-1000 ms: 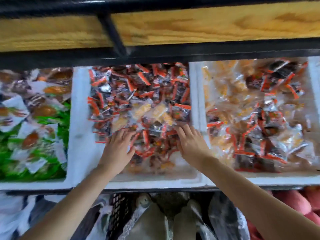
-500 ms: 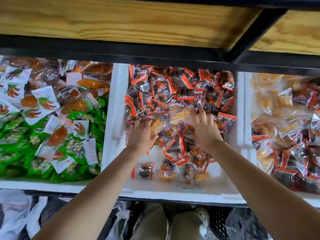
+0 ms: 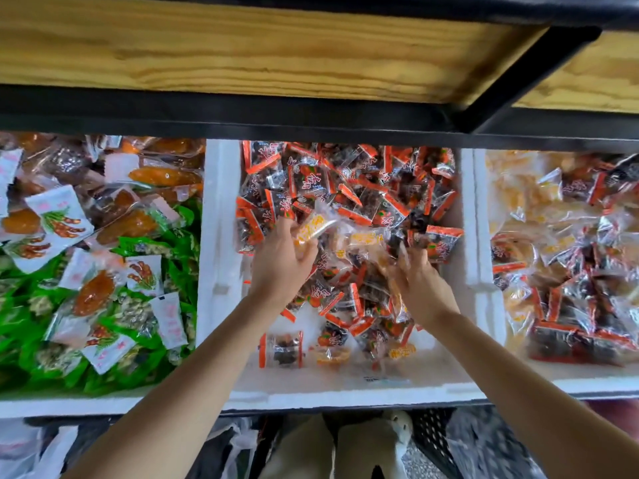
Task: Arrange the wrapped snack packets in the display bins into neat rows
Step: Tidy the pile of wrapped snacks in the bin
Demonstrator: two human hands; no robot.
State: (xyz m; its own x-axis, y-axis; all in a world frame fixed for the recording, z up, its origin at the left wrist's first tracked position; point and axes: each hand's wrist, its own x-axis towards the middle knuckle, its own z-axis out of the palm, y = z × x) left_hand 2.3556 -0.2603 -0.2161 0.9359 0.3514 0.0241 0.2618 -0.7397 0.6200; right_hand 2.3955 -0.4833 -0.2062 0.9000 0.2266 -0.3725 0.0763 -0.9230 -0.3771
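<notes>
1. A wooden shelf (image 3: 242,53) with a black frame spans the top.
2. Below it, three white bins sit side by side. The left bin (image 3: 103,406) holds green and white packets, and the right bin (image 3: 481,202) holds yellow and dark ones.
3. The middle bin (image 3: 218,219) holds a loose, unsorted heap of orange-and-black snack packets (image 3: 345,188), piled mostly toward the back.
4. Both hands reach into this heap.
5. The left hand (image 3: 280,261) grips a clear yellow packet (image 3: 313,226).
6. The right hand (image 3: 422,281) is blurred among the packets, so I cannot tell whether it grasps anything.
</notes>
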